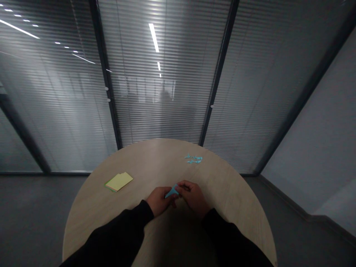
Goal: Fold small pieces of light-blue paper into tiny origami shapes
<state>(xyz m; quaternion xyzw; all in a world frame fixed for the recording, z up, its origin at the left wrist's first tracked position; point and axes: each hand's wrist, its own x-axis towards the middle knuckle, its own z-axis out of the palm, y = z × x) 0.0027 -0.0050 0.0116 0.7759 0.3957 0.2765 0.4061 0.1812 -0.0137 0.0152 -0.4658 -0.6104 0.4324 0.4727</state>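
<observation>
A small piece of folded blue paper is held between my two hands above the round table. My left hand pinches its left side between thumb and fingers. On the other side my right hand grips the paper's right edge with thumb and fingertips. The fingers cover part of the paper, so its full shape is hidden. Beyond my hands, slightly to the right, lies a cluster of several small blue paper pieces. To the left rests a stack of yellow paper sheets with a green edge showing underneath.
The round wooden table spreads out in front of me. Behind its far edge stand glass panels with blinds and dark frames. A pale wall rises on the right, and grey floor surrounds the table.
</observation>
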